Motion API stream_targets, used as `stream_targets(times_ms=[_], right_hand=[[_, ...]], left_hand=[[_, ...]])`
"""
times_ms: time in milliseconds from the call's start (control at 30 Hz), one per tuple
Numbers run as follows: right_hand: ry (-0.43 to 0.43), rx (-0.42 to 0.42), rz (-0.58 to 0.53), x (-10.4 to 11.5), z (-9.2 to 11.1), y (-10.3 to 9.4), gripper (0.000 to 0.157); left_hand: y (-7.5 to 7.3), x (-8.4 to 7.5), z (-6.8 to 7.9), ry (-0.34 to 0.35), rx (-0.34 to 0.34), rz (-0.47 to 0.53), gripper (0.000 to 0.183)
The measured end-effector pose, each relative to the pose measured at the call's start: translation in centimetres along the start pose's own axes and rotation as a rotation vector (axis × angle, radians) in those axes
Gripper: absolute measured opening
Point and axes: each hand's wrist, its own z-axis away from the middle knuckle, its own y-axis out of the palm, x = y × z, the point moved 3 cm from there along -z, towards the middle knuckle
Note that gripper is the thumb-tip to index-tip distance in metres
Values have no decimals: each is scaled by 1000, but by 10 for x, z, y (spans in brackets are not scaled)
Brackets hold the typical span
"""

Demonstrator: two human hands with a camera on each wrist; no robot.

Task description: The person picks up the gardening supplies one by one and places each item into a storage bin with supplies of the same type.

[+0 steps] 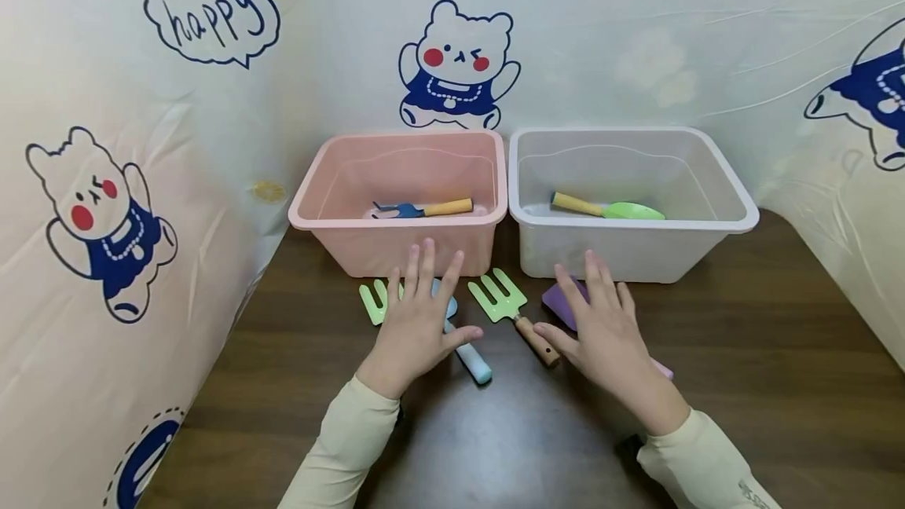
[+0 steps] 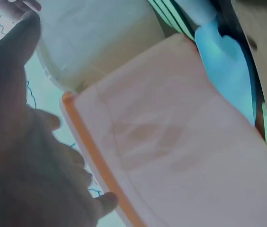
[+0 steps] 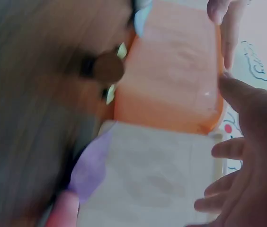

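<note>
My left hand (image 1: pixel 413 336), fingers spread, is over a light blue trowel (image 1: pixel 475 365) and a small green fork (image 1: pixel 371 306), covering parts of both. The right hand (image 1: pixel 610 340), also spread and holding nothing, hides the middle of a purple trowel (image 1: pixel 558 306); its pinkish handle end peeks out past the wrist. Between the hands lies a green fork (image 1: pixel 503 302) with a wooden handle, its tines toward the bins. In the left wrist view the blue trowel (image 2: pixel 226 71) lies beside the pink bin, and in the right wrist view the purple trowel (image 3: pixel 91 168) lies beside the whitish bin.
A pink bin (image 1: pixel 396 250) and a light grey bin (image 1: pixel 601 254) stand side by side at the back of the dark wooden table (image 1: pixel 481 446). Inside the pink one is a blue rake (image 1: pixel 408 211); the grey one holds a green trowel (image 1: pixel 632 211). Printed cloth (image 1: pixel 339 38) hangs behind.
</note>
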Motion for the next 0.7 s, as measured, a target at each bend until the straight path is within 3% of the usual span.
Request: stream_targets(times_ms=[100, 200, 433, 700], right_hand=[[14, 39, -128, 5, 0, 0, 78], [23, 57, -165, 11, 3, 0, 70], [-26, 42, -121, 16, 8, 11, 55], [14, 143, -31, 10, 12, 28, 48]], left_hand=[[-6, 7, -1, 29, -56, -4, 119], [-15, 18, -2, 46, -103, 12, 125], [-38, 62, -7, 38, -150, 58, 134], [-58, 117, -14, -59, -137, 73, 129]])
